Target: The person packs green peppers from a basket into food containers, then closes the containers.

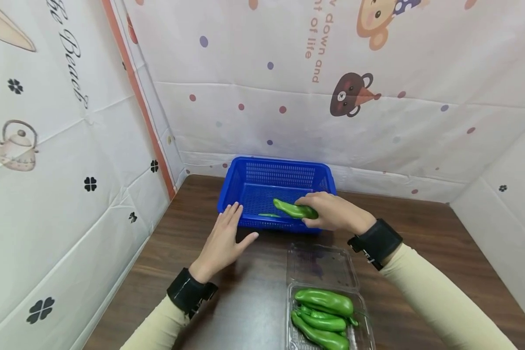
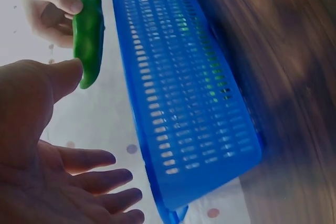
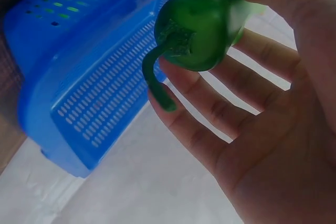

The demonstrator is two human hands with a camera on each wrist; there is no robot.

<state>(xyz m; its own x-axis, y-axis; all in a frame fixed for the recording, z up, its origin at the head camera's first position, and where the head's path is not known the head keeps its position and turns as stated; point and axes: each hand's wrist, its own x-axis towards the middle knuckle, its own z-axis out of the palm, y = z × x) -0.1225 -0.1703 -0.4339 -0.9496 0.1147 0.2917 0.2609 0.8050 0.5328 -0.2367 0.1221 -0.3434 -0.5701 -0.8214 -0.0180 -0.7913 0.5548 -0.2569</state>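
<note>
My right hand (image 1: 332,210) holds a long green pepper (image 1: 295,210) by its stem end, thumb on one side and fingers on the other, above the front of a blue plastic basket (image 1: 284,224). In the right wrist view the curved stem of that pepper (image 3: 197,30) points toward the camera. Inside the basket, near its front wall, a sliver of another green pepper (image 1: 269,215) shows; the wall hides the rest. My left hand (image 1: 220,243) is spread with straight fingers at the basket's front left corner, holding nothing; whether it touches the rim I cannot tell.
A clear plastic clamshell box (image 1: 290,321) lies with its lid (image 1: 319,265) folded back toward the basket. Several green peppers (image 1: 323,301) fill it. Everything stands on a dark wooden table (image 1: 420,253), with printed white sheets (image 1: 262,116) hanging behind and at both sides.
</note>
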